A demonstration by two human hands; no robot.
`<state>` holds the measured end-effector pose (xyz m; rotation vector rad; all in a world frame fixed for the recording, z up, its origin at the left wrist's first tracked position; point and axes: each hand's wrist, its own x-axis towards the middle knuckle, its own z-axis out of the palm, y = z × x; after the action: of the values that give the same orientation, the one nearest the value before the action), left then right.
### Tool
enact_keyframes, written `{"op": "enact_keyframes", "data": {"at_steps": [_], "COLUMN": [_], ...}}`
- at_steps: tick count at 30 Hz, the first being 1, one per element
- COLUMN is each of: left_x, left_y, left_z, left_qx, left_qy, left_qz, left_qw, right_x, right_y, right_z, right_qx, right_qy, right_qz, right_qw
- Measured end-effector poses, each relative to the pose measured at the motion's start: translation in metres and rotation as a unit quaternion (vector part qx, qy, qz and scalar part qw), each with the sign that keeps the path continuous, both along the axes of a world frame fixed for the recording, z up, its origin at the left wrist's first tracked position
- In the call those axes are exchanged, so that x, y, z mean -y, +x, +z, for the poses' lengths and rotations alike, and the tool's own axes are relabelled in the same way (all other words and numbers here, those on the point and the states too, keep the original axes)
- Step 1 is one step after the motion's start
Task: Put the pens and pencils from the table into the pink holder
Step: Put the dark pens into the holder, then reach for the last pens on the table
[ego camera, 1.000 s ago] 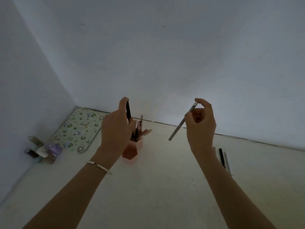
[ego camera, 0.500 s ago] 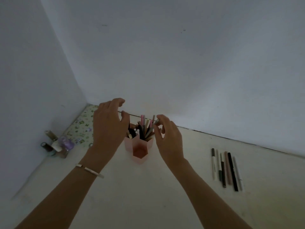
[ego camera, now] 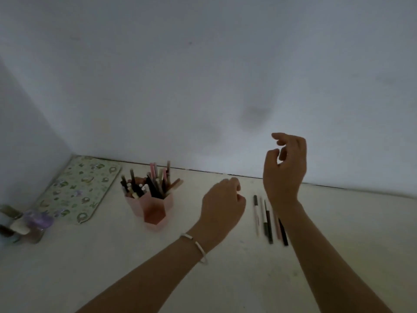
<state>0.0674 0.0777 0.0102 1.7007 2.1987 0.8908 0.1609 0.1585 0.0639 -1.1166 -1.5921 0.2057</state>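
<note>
Head view shows the 2 pens you held 1 second ago now standing in the pink holder [ego camera: 155, 208]. Your left hand [ego camera: 222, 204] and right hand [ego camera: 285, 168], loosely curled and empty, hover over the loose pens [ego camera: 268, 222] left on the table [ego camera: 248, 279].

Floral mat [ego camera: 77, 188] in far-left corner by wall, sm bottles [ego camera: 22, 224] (blurry) near its front edge

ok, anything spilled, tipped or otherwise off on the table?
Nothing stands out. The pink holder stands upright with the stored pens all inside. The remaining pens lie in a neat row on the table, partly behind the right forearm. The left hand and right hand hold nothing.
</note>
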Motion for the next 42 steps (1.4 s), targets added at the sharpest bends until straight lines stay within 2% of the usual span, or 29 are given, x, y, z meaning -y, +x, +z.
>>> {"op": "enact_keyframes", "data": {"at_steps": [3, 6, 8, 13, 19, 26, 29, 32, 34, 37, 39, 42], "left_x": [-0.028, -0.045, -0.051, -0.057, -0.075, -0.085, -0.087, -0.093, -0.093, -0.085, -0.077, -0.066], "left_y": [0.041, 0.063, 0.071, 0.086, 0.095, 0.097, 0.08, 0.046, 0.023, 0.0, -0.007, -0.017], "left_z": [-0.037, -0.063, -0.073, -0.09, -0.089, -0.097, -0.08, -0.041, -0.011, 0.021, 0.028, 0.031], "left_qx": [0.025, 0.047, 0.038, -0.063, -0.028, -0.044, -0.006, 0.053, 0.089, 0.121, 0.13, 0.143], "left_qy": [-0.157, -0.212, -0.22, -0.219, -0.229, -0.243, -0.197, -0.043, 0.036, 0.1, 0.12, 0.123], "left_qz": [-0.017, -0.009, -0.012, -0.03, 0.004, -0.006, 0.011, 0.046, 0.05, 0.05, 0.043, 0.035], "left_qw": [0.987, 0.976, 0.975, 0.973, 0.973, 0.969, 0.98, 0.997, 0.994, 0.986, 0.983, 0.981], "right_x": [-0.006, -0.005, -0.002, -0.001, -0.003, -0.006, -0.009, -0.02, -0.03, -0.038, -0.036, -0.032], "right_y": [0.041, 0.07, 0.081, 0.092, 0.087, 0.097, 0.102, 0.103, 0.1, 0.09, 0.084, 0.074], "right_z": [-0.002, -0.018, -0.03, -0.057, -0.075, -0.089, -0.093, -0.099, -0.109, -0.128, -0.139, -0.149], "right_qx": [-0.016, 0.007, 0.028, 0.051, 0.05, 0.043, 0.04, 0.064, 0.133, 0.271, 0.334, 0.373], "right_qy": [-0.038, -0.072, -0.09, -0.128, -0.144, -0.159, -0.158, -0.21, -0.289, -0.382, -0.398, -0.398], "right_qz": [-0.039, -0.051, -0.049, -0.046, -0.035, -0.048, -0.053, -0.06, -0.055, -0.029, -0.029, -0.041], "right_qw": [0.998, 0.996, 0.994, 0.989, 0.988, 0.985, 0.985, 0.974, 0.946, 0.883, 0.854, 0.837]}}
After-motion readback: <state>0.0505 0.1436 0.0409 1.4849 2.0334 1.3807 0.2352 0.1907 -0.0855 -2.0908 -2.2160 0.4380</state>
